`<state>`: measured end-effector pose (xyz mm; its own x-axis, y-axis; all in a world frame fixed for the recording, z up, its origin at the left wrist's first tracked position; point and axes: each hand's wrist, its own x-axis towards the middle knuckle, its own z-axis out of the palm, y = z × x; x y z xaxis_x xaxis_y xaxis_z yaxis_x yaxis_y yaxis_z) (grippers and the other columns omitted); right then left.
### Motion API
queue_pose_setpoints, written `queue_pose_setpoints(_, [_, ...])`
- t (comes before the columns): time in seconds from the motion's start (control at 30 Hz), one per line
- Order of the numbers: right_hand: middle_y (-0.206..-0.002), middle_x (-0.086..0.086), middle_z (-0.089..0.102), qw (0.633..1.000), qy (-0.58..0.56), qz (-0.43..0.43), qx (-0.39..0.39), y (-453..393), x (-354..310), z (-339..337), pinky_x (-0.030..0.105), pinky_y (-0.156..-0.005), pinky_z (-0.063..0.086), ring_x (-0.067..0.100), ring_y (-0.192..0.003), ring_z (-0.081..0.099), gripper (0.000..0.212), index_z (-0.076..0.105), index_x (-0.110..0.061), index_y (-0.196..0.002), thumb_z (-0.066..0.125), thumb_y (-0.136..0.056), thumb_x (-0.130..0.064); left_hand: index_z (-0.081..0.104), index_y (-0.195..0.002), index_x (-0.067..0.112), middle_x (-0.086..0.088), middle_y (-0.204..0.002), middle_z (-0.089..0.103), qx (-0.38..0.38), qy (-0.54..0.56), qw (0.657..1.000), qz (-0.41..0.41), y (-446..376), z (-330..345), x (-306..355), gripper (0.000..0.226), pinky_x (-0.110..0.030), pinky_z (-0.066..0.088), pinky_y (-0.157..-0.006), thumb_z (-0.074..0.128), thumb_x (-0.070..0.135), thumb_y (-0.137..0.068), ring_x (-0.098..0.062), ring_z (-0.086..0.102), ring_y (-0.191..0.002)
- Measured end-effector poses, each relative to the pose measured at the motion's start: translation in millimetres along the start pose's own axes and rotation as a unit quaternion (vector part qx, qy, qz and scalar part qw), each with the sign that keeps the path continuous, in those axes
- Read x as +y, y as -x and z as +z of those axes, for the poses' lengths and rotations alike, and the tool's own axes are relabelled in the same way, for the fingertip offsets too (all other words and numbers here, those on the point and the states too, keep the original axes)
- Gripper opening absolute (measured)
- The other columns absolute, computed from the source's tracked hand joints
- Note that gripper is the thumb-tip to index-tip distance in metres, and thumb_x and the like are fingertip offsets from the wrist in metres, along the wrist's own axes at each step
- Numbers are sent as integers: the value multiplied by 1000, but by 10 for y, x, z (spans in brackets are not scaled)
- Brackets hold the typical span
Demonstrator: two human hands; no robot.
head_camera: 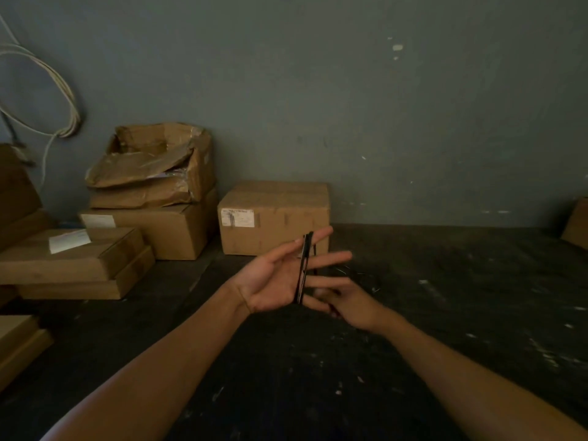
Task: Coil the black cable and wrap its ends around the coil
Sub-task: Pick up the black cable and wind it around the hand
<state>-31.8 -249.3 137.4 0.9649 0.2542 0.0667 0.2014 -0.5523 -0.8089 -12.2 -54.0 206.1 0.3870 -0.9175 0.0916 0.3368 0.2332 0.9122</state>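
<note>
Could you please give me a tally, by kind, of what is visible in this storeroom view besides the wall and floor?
Hands: 2, left hand and right hand
Black cable: 1, looped around the left hand
Pale cable bundle hanging on the wall: 1
Cardboard boxes in view, some cut off at the edges, for example the labelled box: at least 7
Total: at least 11

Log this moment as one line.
left hand: open, black cable looped across fingers | right hand: blurred beside coil | ends: not wrapped yet

L hand (pixel 273 278) palm up, fingers (pixel 331 258) spread flat; both forearms extended fwd. R hand (pixel 353 305) just beside it, blurred, fingers curled under L's.
</note>
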Motion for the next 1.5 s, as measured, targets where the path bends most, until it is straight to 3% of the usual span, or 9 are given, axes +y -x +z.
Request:
queue_pose_setpoints(0.07, [-68,-5,58,999,-42,24,0,53,-2,195,28,-61,45,4,-59,52,27,65,-21,-89,46,-99,-38,49,-139,38,-10,-151,43,25,23,999,16,-18,-41,20,45,-73,19,-107,34,41,-98,-44,38,-137])
queue_pose_setpoints(0.33, [-68,-3,55,994,-103,7,-36,187,-369,492,22,-59,43,8,-62,51,28,64,-23,-91,43,-100,-39,52,-134,42,-7,-148,48,120,41,989,72,-52,-196,95,42,-75,23,-103,32,44,-97,-42,45,-132])
queue_pose_setpoints(0.63, [-62,-23,56,996,61,-39,-52,234,-676,209,18,-49,36,0,-48,44,25,68,-16,-94,48,-99,-31,49,-135,46,-3,-149,46,218,-11,974,63,26,-387,29,39,-74,21,-106,34,45,-99,-39,44,-133])
queue_pose_setpoints(0.7, [-61,-17,58,994,89,-43,-42,213,-727,84,23,-52,39,1,-48,45,22,68,-22,-90,49,-98,-31,50,-134,46,-3,-148,48,225,-19,973,48,60,-410,5,38,-71,24,-107,34,43,-100,-39,42,-134])
queue_pose_setpoints(0.8, [-66,-7,57,990,125,-40,-58,171,-835,-90,31,-57,42,11,-56,51,18,65,-31,-83,52,-96,-35,53,-133,46,-2,-147,49,221,-24,975,22,69,-403,-37,37,-65,27,-108,34,43,-100,-37,45,-132])
queue_pose_setpoints(0.87, [-67,-13,55,986,147,-44,-72,161,-954,-193,23,-57,39,3,-55,51,18,63,-31,-79,55,-95,-34,53,-134,44,-4,-146,48,216,-44,975,6,57,-362,-54,38,-62,32,-106,36,41,-100,-33,49,-128])
queue_pose_setpoints(0.97, [-74,-16,57,976,193,-60,-76,134,-1123,-383,18,-58,38,-9,-62,56,14,63,-31,-79,60,-93,-29,50,-135,41,-2,-144,47,220,-113,968,-36,68,-327,-107,41,-67,23,-108,40,42,-95,-28,47,-128])
queue_pose_setpoints(1.2, [-78,-12,61,948,306,-88,-23,-60,-1187,-734,25,-65,43,3,-74,56,11,69,-21,-90,68,-87,-31,54,-130,38,-2,-147,48,195,-101,970,-101,39,-275,-234,38,-73,14,-109,46,41,-92,-38,30,-142])
queue_pose_setpoints(1.5, [-93,-4,72,959,255,-126,8,-205,-986,-929,40,-87,52,12,-90,65,15,74,-15,-95,71,-84,-26,48,-136,49,3,-147,50,105,-120,980,-123,44,-186,-167,43,-72,22,-107,45,48,-93,-35,37,-139])
